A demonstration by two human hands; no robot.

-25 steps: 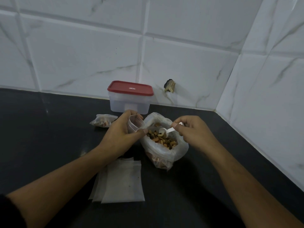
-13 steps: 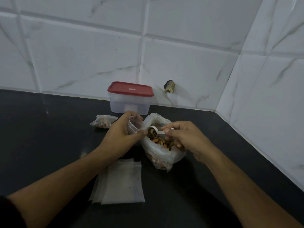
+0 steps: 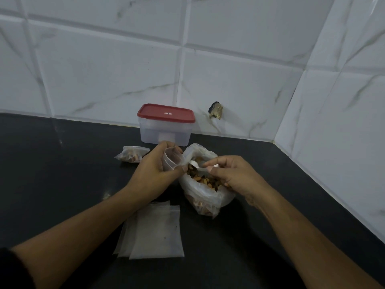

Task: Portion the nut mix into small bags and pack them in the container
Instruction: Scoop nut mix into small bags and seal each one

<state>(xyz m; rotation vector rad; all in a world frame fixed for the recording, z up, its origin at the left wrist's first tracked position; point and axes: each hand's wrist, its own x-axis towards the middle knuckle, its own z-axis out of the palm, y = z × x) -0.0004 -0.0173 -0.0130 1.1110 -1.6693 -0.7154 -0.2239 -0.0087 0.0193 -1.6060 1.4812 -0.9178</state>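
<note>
Nut mix (image 3: 205,180) lies in the large plastic bag (image 3: 208,197) on the dark counter (image 3: 62,184), before the closed container (image 3: 165,130). I judge the small bag (image 3: 171,160) has a soft mouth that may fold, so nuts would drop on the counter; the white spoon (image 3: 196,165) may tilt and spill; the large bag may tip if pushed. The left hand (image 3: 154,174) curls its fingers around the small bag, thumb on its rim; the right hand (image 3: 235,176) pinches the spoon handle between thumb and forefinger, the other fingers loosely curled.
</note>
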